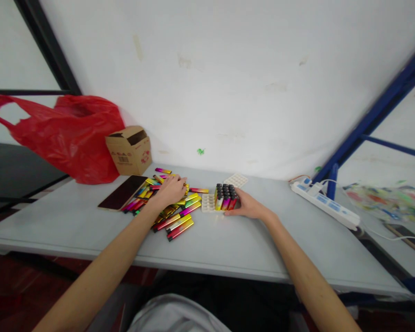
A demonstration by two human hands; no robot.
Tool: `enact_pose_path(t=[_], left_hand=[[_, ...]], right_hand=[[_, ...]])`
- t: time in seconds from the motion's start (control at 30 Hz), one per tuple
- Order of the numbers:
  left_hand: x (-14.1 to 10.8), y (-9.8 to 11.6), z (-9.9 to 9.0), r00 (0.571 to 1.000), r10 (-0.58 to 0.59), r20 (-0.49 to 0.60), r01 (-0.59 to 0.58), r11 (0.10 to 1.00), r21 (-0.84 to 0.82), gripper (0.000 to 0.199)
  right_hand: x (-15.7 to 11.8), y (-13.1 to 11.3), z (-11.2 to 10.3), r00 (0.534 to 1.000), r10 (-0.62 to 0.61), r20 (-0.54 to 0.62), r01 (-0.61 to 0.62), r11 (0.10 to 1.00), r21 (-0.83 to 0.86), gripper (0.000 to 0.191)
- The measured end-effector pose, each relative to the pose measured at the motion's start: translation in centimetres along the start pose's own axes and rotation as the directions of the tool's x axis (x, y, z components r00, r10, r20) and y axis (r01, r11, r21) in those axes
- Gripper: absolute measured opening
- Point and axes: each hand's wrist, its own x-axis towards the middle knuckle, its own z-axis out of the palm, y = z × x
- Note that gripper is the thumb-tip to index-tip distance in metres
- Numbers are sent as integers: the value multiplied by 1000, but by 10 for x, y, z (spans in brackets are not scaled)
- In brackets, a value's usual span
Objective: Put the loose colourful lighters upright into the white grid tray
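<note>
A loose pile of shiny lighters (180, 221) in red, yellow, green and purple lies left of centre on the table. On top of its upper part rests my left hand (174, 188), its fingers curled down; what its fingertips touch is hidden. Several upright lighters with black tops (225, 197) stand packed in rows at the right end of a white holed tray (208, 203). My right hand (245, 205) is wrapped round the right side of this upright group, thumb at the front. Behind it lies a second white holed tray (235, 180).
A dark phone-like slab (122, 192) lies left of the pile. Behind it stand an open cardboard box (129, 151) and a red plastic bag (69, 138). A white power strip (325, 204) with cables lies at the right, by a blue metal frame (376, 121).
</note>
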Motion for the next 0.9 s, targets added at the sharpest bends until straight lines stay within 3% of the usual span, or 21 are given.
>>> enact_pose_path(t=[0.17,0.27,0.37,0.47,0.53,0.6,0.7,0.77,0.9], left_hand=[[2,-6,7,998,30,-63,-38,992,-121,36],[3,-7,9,982,43,-184,-89,965,-249,30],[0,0,-2,930,12,-367,-147,927,-344,22],[-7,16,-20,916,-95,-390,-143,831,-537,25],[-11,30,-29,923,-218,-318,-98,665,-740,30],[-14,42,-33,938,-288,-194,-69,394,-917,35],[-17,57,-32,967,-254,-2,-1,6,-1000,38],[-20,63,-32,973,-217,82,53,-135,-989,40],[-24,70,-36,977,-136,167,124,-277,-953,42]], right_hand=[[0,1,0,1000,-29,3,29,1000,6,84],[0,2,0,1000,-23,-1,23,1000,-7,84],[0,2,1,1000,-25,-10,25,1000,-12,85],[0,3,1,1000,-21,-10,21,1000,-4,84],[0,3,1,1000,-27,-11,27,1000,11,84],[0,3,1,999,-40,-16,40,999,24,85],[0,2,1,999,-37,-17,37,999,13,83],[0,2,1,999,-30,-12,30,1000,2,81],[1,1,1,1000,-29,-8,29,1000,6,82]])
